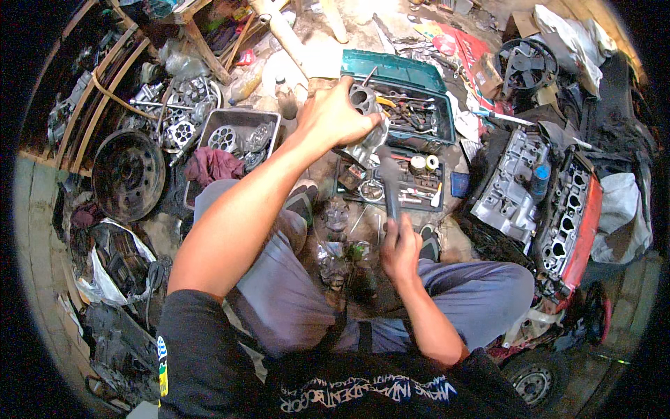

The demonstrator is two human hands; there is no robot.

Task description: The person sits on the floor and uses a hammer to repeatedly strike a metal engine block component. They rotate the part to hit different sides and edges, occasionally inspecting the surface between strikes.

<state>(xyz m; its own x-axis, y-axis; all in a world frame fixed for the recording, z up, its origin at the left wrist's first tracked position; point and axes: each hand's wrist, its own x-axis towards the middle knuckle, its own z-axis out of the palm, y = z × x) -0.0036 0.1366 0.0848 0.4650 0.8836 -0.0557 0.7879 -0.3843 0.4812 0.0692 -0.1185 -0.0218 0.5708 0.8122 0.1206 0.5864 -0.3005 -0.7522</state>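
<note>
Up in front of me, my left hand (340,115) is closed around a grey cast metal part (364,148), which has a round opening at its upper end. My right hand (402,253) grips the handle of a hammer (392,192). The hammer is blurred by motion, and its head is beside the metal part's lower right side; I cannot tell whether they touch. Below, between my legs, more dark and silvery metal parts (336,262) lie on the floor.
Beyond my hands stands an open green toolbox (392,68), with a tray (419,204) of small items nearer me. A tub of metal parts (241,117) and a wheel rim (128,174) are at left. Engine castings (513,190) and a red-sided one (585,227) lie at right.
</note>
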